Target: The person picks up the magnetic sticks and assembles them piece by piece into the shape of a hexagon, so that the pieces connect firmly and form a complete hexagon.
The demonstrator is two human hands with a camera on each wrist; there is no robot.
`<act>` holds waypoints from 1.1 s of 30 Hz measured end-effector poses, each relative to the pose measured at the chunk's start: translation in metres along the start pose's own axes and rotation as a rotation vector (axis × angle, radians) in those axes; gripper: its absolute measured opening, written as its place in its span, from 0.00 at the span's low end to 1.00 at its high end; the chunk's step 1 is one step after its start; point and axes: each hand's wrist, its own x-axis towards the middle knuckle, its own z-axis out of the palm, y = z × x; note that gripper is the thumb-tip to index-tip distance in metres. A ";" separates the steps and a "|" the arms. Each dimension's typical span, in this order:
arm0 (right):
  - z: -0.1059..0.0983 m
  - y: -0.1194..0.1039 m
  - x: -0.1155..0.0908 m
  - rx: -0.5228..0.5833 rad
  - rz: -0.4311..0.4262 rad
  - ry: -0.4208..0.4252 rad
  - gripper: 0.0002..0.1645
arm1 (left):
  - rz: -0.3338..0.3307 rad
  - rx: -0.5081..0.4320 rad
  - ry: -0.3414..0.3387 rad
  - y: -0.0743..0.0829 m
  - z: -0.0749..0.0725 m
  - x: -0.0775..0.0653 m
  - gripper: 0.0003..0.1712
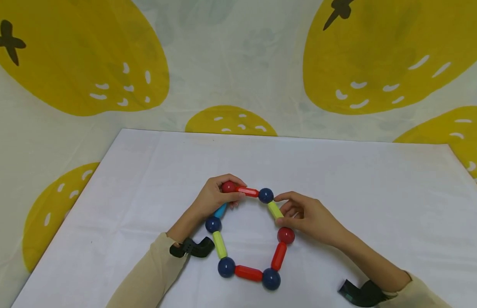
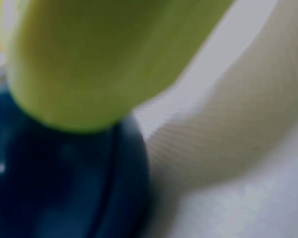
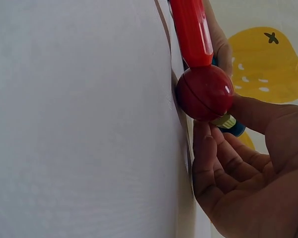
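Observation:
Magnetic rods and balls form a closed ring on the white table. My left hand (image 1: pixel 219 192), at the ring's far left, pinches a red rod (image 1: pixel 251 192) beside a red ball (image 1: pixel 228 186). On the right, my right hand (image 1: pixel 309 216) holds a yellow-green rod (image 1: pixel 275 209) between thumb and fingers, its index fingertip near a dark blue ball (image 1: pixel 266 195). Another red ball (image 3: pixel 206 93) joins this rod's lower end, with a red rod (image 3: pixel 192 34) attached beyond. The left wrist view shows a second yellow-green rod (image 2: pixel 99 64) against a blue ball (image 2: pixel 49 183), close up and blurred.
The ring's near side has a red rod (image 1: pixel 248 273) between two blue balls. A light blue rod (image 1: pixel 221 210) is partly under my left hand. The white table (image 1: pixel 377 184) ends at a fruit-patterned cloth (image 1: pixel 234 64). Black wrist cameras (image 1: pixel 362 294) sit on both wrists.

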 end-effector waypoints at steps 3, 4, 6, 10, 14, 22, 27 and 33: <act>0.001 0.000 -0.001 -0.006 0.002 -0.014 0.28 | 0.004 0.005 0.007 0.001 0.000 0.000 0.13; 0.001 0.000 -0.001 -0.009 0.007 -0.020 0.28 | 0.009 0.009 0.006 0.001 0.000 0.000 0.13; 0.001 0.000 0.000 -0.013 0.018 -0.030 0.29 | 0.014 0.016 0.002 0.001 0.000 0.000 0.13; 0.001 -0.001 0.000 0.000 0.042 -0.044 0.29 | 0.012 0.027 -0.007 0.002 0.000 0.001 0.13; 0.001 -0.001 0.000 0.020 0.049 -0.030 0.31 | 0.005 0.078 -0.025 0.005 0.000 0.001 0.16; -0.004 0.002 -0.002 -0.071 0.054 0.129 0.30 | -0.017 0.259 -0.040 0.014 0.011 -0.001 0.41; -0.009 0.007 -0.001 -0.125 0.060 0.219 0.28 | -0.003 0.322 0.043 0.021 0.024 0.000 0.48; -0.015 0.010 -0.001 -0.136 0.083 0.275 0.26 | 0.012 0.468 0.110 0.027 0.034 0.007 0.45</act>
